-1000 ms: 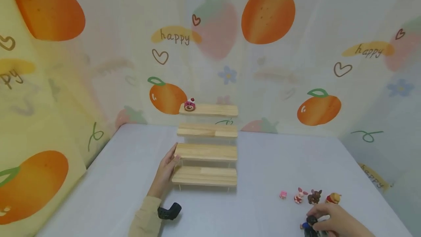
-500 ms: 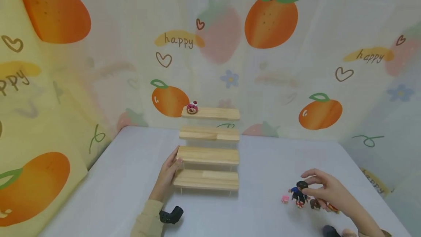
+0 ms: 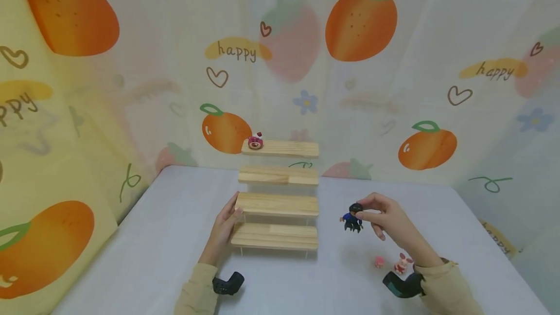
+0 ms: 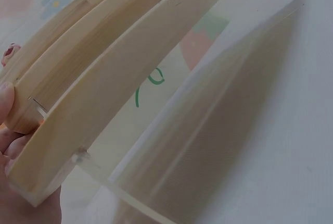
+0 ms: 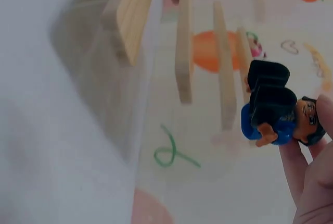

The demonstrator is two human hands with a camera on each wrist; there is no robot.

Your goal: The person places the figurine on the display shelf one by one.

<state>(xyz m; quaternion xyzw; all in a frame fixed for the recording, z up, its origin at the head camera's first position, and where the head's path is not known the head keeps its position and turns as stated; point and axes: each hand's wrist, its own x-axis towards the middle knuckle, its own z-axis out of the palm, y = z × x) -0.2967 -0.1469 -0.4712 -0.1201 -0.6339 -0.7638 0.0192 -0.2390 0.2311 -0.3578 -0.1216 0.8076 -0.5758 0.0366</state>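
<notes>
My right hand [image 3: 389, 218] pinches a toy figure [image 3: 352, 218] by its dark-haired head, above the table to the right of a stepped wooden shelf [image 3: 276, 204]. The figure [image 5: 273, 104] wears blue and black, and its face shows in the right wrist view. My left hand [image 3: 224, 227] grips the left end of the shelf's second tier from the bottom. In the left wrist view its thumb [image 4: 5, 101] lies on the wood, with fingers around the board's end. A pink bear-head toy [image 3: 255, 142] sits at the left end of the top tier.
On the table [image 3: 341, 281], a small pink toy [image 3: 379, 261] and a piglet figure [image 3: 402, 263] stand near the right forearm, which hides the area behind it. A fruit-print cloth [image 3: 367, 111] hangs behind the shelf. Black camera mounts sit on both wrists.
My right hand has lifted the toy figure from the table's front right and carried it left and farther forward, toward the shelf. The left hand keeps its hold on the shelf.
</notes>
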